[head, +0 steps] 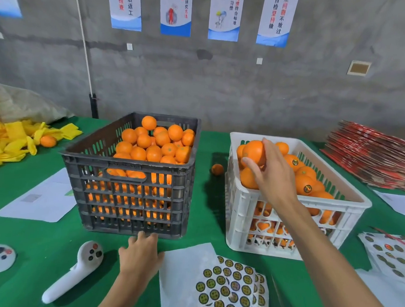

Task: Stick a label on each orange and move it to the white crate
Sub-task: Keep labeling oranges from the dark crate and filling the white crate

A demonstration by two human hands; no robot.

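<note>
Fruit-packing workshop: bare concrete wall [222,85], work-rule posters [176,12], orange-filled crates [132,174].

Bare forearms, no sleeves, ringless hands

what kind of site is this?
Likely a fruit packing workshop: dark crate and white crate full of oranges, label sheets, flattened cartons, workplace posters on a bare concrete wall.

Four posters on far wall, blue-white, Chinese text, tops cut off.
Far-left poster [126,9]: "事后返工" black, red column beside it unclear.
Second poster [176,13]: red "方法" readable, other characters blurred.
Third poster [224,16]: "符合标准", "为习惯".
Right poster [277,19]: "不放过", "自检", red "坚持".
Near label sheet [229,285]: round sticker print unreadable.
Paper sheet [40,198] on left: print too small.
</note>
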